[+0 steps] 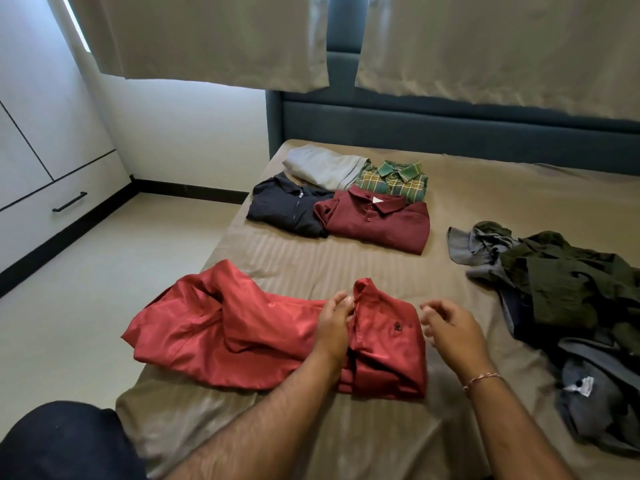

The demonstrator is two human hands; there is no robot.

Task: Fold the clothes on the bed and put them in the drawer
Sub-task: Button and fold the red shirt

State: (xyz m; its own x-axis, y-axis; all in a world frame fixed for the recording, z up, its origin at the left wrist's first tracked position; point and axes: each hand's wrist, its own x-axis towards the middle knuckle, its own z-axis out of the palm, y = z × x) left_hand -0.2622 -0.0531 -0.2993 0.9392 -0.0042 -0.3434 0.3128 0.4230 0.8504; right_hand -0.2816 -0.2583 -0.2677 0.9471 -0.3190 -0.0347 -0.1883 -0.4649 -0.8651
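Left hand pinches the red shirt (right hand hovers).

Pale curtains hang above a teal headboard.

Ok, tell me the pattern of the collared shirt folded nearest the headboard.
Green and yellow plaid shirt, seen in the head view.

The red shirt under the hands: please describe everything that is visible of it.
The red shirt looks like smooth, slightly shiny fabric. It lies half folded on the bed sheet, near the front edge: the right part is folded into a block with one dark button showing, the left part still spreads out, creased. The left hand grips it by the upturned collar; the right hand hovers beside the folded edge with curled fingers.
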